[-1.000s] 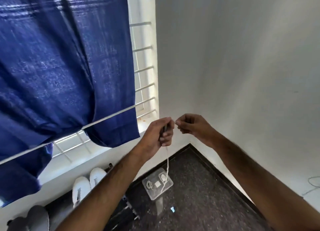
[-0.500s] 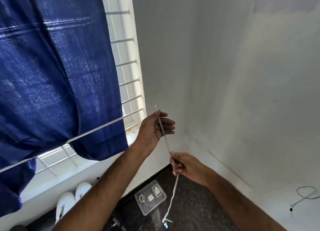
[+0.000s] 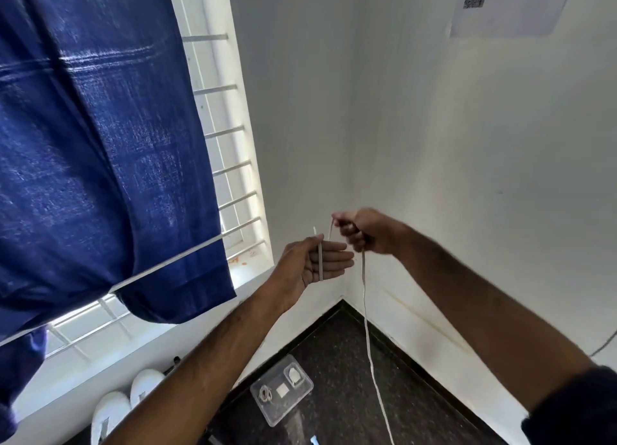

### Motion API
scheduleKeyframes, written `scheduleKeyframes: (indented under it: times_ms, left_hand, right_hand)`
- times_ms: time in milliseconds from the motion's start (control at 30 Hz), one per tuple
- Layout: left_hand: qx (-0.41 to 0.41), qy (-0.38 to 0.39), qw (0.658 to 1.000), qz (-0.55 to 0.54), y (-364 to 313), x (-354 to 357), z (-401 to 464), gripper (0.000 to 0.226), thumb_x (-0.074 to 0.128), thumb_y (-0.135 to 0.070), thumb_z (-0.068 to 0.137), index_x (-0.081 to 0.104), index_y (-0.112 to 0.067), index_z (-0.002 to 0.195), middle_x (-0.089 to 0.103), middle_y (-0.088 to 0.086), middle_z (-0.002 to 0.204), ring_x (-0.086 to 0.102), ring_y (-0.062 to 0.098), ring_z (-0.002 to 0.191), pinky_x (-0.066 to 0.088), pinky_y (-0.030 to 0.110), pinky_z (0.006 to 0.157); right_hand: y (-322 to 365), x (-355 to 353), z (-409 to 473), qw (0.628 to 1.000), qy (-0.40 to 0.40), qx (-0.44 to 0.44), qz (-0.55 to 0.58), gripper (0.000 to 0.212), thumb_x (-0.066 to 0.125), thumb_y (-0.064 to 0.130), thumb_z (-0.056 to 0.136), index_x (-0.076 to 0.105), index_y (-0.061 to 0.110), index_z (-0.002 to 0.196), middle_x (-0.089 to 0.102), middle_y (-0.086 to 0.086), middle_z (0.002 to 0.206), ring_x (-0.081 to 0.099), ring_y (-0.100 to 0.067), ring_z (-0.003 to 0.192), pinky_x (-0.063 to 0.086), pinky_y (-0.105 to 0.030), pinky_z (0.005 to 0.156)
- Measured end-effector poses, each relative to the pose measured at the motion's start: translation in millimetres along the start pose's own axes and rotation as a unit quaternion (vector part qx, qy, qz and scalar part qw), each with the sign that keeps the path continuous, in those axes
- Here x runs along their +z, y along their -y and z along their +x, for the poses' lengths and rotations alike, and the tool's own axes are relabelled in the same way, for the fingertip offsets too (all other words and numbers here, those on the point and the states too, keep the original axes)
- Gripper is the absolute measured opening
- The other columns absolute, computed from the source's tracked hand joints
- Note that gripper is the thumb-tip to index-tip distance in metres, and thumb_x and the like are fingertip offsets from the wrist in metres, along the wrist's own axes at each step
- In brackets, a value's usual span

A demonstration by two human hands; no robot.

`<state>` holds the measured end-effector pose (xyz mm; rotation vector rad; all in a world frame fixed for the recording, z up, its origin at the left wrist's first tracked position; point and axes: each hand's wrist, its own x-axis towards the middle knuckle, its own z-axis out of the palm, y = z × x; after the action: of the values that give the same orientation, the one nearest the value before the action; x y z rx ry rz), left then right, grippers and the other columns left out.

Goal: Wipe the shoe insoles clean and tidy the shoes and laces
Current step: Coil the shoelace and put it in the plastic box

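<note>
Between the two raised hands a white shoelace (image 3: pixel 364 297) now makes a short bridge, where half a second ago the right hand gripped it low down, well below the left. The right hand (image 3: pixel 362 231) has come up level with and just beside the left, its fingers curled tight round the lace, which leaves the underside of the fist and hangs in a long, slightly wavy line past the bottom of the view. The left hand (image 3: pixel 317 261) is nearly flat, palm up and fingers straight; the lace's other end lies across those fingers, seemingly pinned by the thumb, with its stiff tip standing just above them. Judging by this, the right hand is carrying a turn of lace up to lay round the left hand's fingers, so the lace is being wound into a neat coil and most of its length is still loose. It looks flat, thin, limp and clean. Far below the hands, by the wall, stand the white shoes (image 3: pixel 127 408), and a clear plastic box (image 3: pixel 282 389) lies on the dark floor.
</note>
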<state>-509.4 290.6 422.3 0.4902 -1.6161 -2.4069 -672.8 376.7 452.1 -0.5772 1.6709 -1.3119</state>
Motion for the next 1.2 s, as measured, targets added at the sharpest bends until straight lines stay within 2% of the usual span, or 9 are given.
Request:
scheduleKeyframes:
  times_ms: [167, 300, 367, 467, 600, 833, 1000, 1100, 1200]
  left_hand:
    - [-0.01, -0.037, 0.999, -0.016, 2.5, -1.0, 14.5, 0.043, 0.041, -0.026, 0.108, 0.071, 0.004, 0.114, 0.073, 0.024, 0.114, 0.071, 0.038, 0.109, 0.054, 0.047, 0.102]
    - [0.018, -0.068, 0.995, -0.067, -12.5, -2.1, 21.6, 0.039, 0.042, -0.024, 0.107, 0.069, 0.003, 0.113, 0.074, 0.022, 0.108, 0.075, 0.032, 0.094, 0.062, 0.039, 0.085]
    - [0.033, -0.072, 0.992, -0.095, -21.2, -5.3, 25.3, 0.04, 0.04, -0.025, 0.107, 0.068, 0.003, 0.116, 0.072, 0.022, 0.112, 0.074, 0.029, 0.095, 0.062, 0.034, 0.077]
    - [0.049, -0.035, 0.991, -0.124, -32.1, -3.2, 28.2, 0.043, 0.037, -0.026, 0.108, 0.065, 0.005, 0.12, 0.068, 0.026, 0.125, 0.072, 0.031, 0.107, 0.059, 0.04, 0.094]
    - [0.062, 0.029, 0.995, -0.073, -39.5, 10.0, 24.1, 0.044, 0.037, -0.026, 0.108, 0.066, 0.006, 0.118, 0.069, 0.026, 0.121, 0.073, 0.032, 0.105, 0.059, 0.042, 0.093]
    - [0.027, 0.057, 0.998, 0.008, -29.8, 17.7, 23.3, 0.045, 0.04, -0.025, 0.108, 0.068, 0.009, 0.118, 0.072, 0.028, 0.114, 0.072, 0.037, 0.108, 0.059, 0.044, 0.093]
    - [0.034, -0.004, 0.999, 0.008, -26.0, 21.8, 34.8, 0.041, 0.041, -0.021, 0.108, 0.068, 0.008, 0.116, 0.073, 0.025, 0.112, 0.071, 0.039, 0.109, 0.055, 0.048, 0.1]
    - [0.06, -0.048, 0.997, -0.028, -35.4, 22.1, 39.0, 0.036, 0.042, -0.02, 0.107, 0.071, 0.002, 0.105, 0.076, 0.021, 0.103, 0.073, 0.034, 0.098, 0.06, 0.039, 0.09]
    - [0.083, -0.035, 0.994, -0.057, -49.0, 19.4, 42.4, 0.04, 0.039, -0.022, 0.108, 0.068, 0.004, 0.116, 0.073, 0.022, 0.115, 0.072, 0.032, 0.106, 0.06, 0.034, 0.09]
  right_hand:
    - [51.4, 10.6, -31.2, 0.994, 0.024, -0.103, -0.023, 0.027, 0.042, 0.027, 0.11, 0.061, 0.01, 0.101, 0.034, 0.007, 0.058, 0.026, -0.005, 0.043, 0.023, -0.017, 0.037]
    - [24.3, 26.9, -57.6, 0.986, 0.06, -0.154, 0.019, 0.024, 0.044, 0.024, 0.109, 0.062, 0.013, 0.097, 0.033, 0.006, 0.059, 0.024, -0.005, 0.043, 0.02, -0.017, 0.037]
    - [-11.6, 35.1, -63.6, 0.986, 0.079, -0.139, 0.042, 0.023, 0.044, 0.023, 0.108, 0.061, 0.015, 0.094, 0.033, 0.007, 0.057, 0.024, -0.006, 0.043, 0.021, -0.017, 0.038]
    - [-71.4, 40.0, -61.0, 0.992, 0.09, -0.084, 0.04, 0.026, 0.041, 0.021, 0.11, 0.063, 0.011, 0.098, 0.034, 0.006, 0.059, 0.027, -0.009, 0.048, 0.026, -0.021, 0.044]
    - [-106.0, 27.7, -39.9, 0.998, 0.044, 0.005, 0.05, 0.029, 0.046, 0.029, 0.109, 0.057, 0.014, 0.087, 0.032, 0.006, 0.059, 0.027, -0.01, 0.05, 0.028, -0.022, 0.047]
    - [-5.9, -22.1, -17.1, 0.994, -0.08, -0.055, 0.054, 0.032, 0.047, 0.03, 0.108, 0.05, 0.02, 0.078, 0.029, 0.01, 0.052, 0.024, -0.005, 0.039, 0.022, -0.018, 0.038]
    - [52.1, -12.1, -43.0, 0.986, -0.033, -0.16, 0.014, 0.026, 0.046, 0.028, 0.109, 0.061, 0.01, 0.097, 0.032, 0.008, 0.056, 0.023, -0.006, 0.044, 0.02, -0.018, 0.037]
    - [34.6, 7.7, -59.1, 0.982, 0.012, -0.186, 0.005, 0.024, 0.048, 0.025, 0.108, 0.065, 0.013, 0.095, 0.032, 0.007, 0.057, 0.024, -0.005, 0.044, 0.019, -0.017, 0.037]
    - [-13.1, 20.7, -60.3, 0.987, 0.039, -0.158, 0.01, 0.025, 0.048, 0.026, 0.108, 0.067, 0.015, 0.095, 0.032, 0.006, 0.058, 0.025, -0.006, 0.046, 0.021, -0.017, 0.04]
